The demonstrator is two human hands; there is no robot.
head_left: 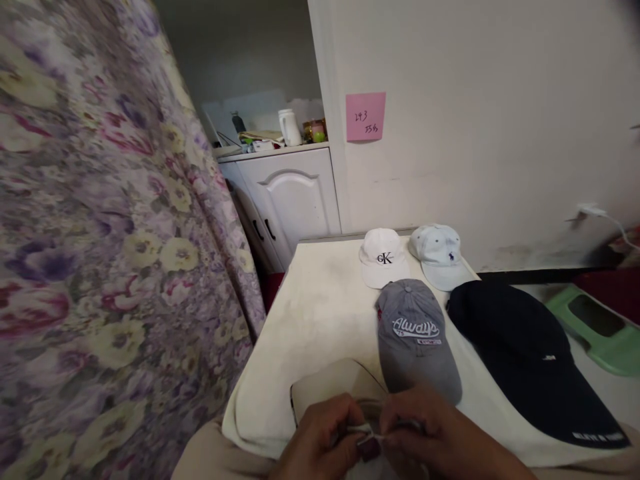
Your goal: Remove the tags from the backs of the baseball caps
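A beige cap lies at the near edge of the cloth-covered table, its back opening turned toward me. Both hands meet at its back strap. My left hand is closed, pinching one side of the strap between thumb and fingers. From the other side, my right hand is closed on the strap too, fingertips close to the left ones. Beside the left thumb is a small dark reddish piece that I cannot make out. Just beyond the right hand sits a grey cap with white lettering.
On the table stand a white cap, a pale blue cap and a large dark navy cap. A floral curtain hangs at left. Behind are a white cabinet and a wall with a pink note. A green stool is at right.
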